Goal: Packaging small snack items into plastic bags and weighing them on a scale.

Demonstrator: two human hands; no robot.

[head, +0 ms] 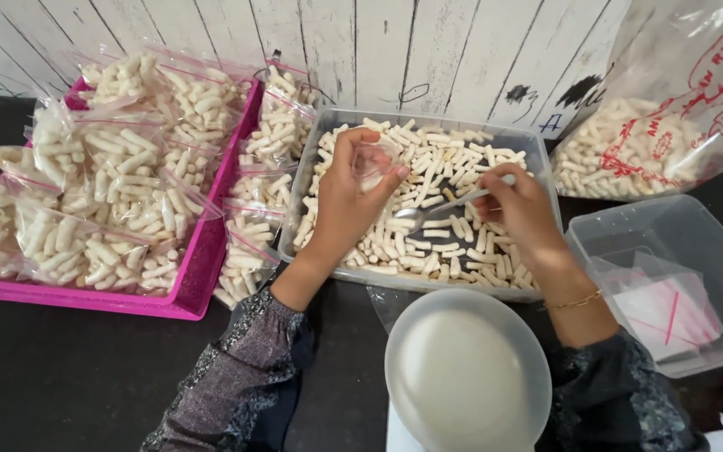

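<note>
My left hand (346, 197) holds a small clear plastic bag (376, 159) open above a clear rectangular tub (310, 159) filled with white stick-shaped snacks (428, 167). My right hand (519, 205) grips a metal spoon (433, 209), whose bowl lies low over the snacks just right of the left hand. Both hands hover over the middle of the tub.
A pink tray (198, 268) at left holds several filled snack bags, with more bags between it and the tub. A large printed bag of snacks (654, 142) stands at back right. A clear box with empty zip bags (671, 276) sits right; a round white scale pan (466, 368) is near me.
</note>
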